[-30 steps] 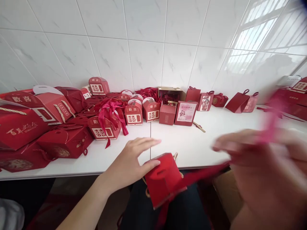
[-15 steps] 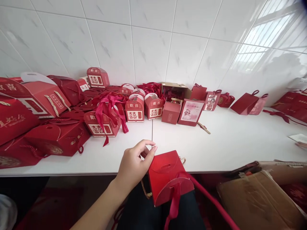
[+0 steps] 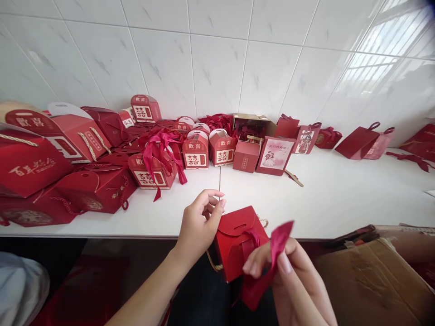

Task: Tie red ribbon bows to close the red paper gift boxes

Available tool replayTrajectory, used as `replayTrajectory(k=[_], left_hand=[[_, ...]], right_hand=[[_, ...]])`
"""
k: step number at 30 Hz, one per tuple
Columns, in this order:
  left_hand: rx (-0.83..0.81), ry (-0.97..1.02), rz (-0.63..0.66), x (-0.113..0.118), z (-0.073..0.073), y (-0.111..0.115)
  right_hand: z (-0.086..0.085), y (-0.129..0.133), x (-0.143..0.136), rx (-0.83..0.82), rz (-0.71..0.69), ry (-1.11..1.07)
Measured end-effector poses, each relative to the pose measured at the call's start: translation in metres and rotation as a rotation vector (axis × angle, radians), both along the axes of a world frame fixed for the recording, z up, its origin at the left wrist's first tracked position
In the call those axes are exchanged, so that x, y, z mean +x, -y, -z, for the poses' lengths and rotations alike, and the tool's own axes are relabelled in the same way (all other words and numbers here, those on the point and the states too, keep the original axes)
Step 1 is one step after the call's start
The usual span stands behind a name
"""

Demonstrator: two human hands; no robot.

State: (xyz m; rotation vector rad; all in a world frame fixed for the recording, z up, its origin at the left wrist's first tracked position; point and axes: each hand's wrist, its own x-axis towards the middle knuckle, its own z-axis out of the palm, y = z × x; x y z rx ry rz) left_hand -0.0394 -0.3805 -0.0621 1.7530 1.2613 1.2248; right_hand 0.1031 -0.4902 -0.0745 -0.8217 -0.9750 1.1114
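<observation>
A red gift box (image 3: 234, 235) with gold cord handles is low in front of me, partly over my lap at the table's edge. My left hand (image 3: 202, 219) is beside its upper left side. The fingers are loosely curled, with a gap to the thumb, and nothing shows between them. Close to the camera, my right hand (image 3: 288, 271) pinches a dark red ribbon (image 3: 261, 280) between thumb and fingers. Part of this ribbon lies over the box's flap, and the hand hides the box's lower right side.
Several red boxes (image 3: 97, 188) are piled at the left, with ribbons (image 3: 163, 151) draped over one. Printed boxes (image 3: 195, 154) line the back near the tiled wall. A flat wooden stick (image 3: 294, 177) lies on the white table (image 3: 326, 199). A cardboard carton (image 3: 370, 276) stands at lower right.
My right hand has come into view from the lower right, with the ribbon in its fingers. The ribbon end is now raised over the box. My left hand stays beside the box.
</observation>
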Motion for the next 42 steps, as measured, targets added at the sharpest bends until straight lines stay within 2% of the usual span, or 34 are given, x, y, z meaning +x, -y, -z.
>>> replayTrajectory(k=[3,6,9,13,15,17,21,26,33,37,42], left_hand=[[0.068,-0.067,0.194,-0.012,-0.009,0.008],[0.1,-0.115,0.338,-0.024,-0.014,0.015],[0.095,-0.075,0.262,-0.026,-0.012,0.02],[0.01,0.11,0.031,-0.021,-0.003,0.021],[-0.028,0.19,-0.017,-0.018,-0.001,0.021],[-0.048,0.23,-0.02,-0.016,-0.002,0.02],[-0.04,0.235,-0.013,-0.014,-0.002,0.022],[0.006,0.219,-0.033,-0.012,0.002,0.022],[-0.012,0.273,-0.012,-0.013,0.003,0.024],[-0.049,0.299,-0.004,-0.016,0.0,0.029],[-0.155,0.439,0.019,-0.02,0.0,0.025]], right_hand=[[-0.019,-0.015,-0.003,-0.042,-0.017,-0.116],[-0.02,-0.018,0.001,-0.065,-0.031,-0.105],[-0.02,-0.02,0.007,-0.068,-0.03,-0.013],[-0.03,-0.033,0.013,-0.008,0.023,0.319],[-0.037,-0.044,0.015,0.018,0.024,0.484],[-0.041,-0.055,0.015,-0.017,-0.008,0.582],[-0.043,-0.069,0.012,-0.083,-0.074,0.645],[-0.044,-0.074,0.007,-0.143,-0.087,0.686],[-0.043,-0.081,0.005,-0.189,-0.105,0.68],[-0.045,-0.094,0.003,-0.09,-0.161,0.759],[-0.046,-0.122,-0.002,0.171,-0.317,0.911]])
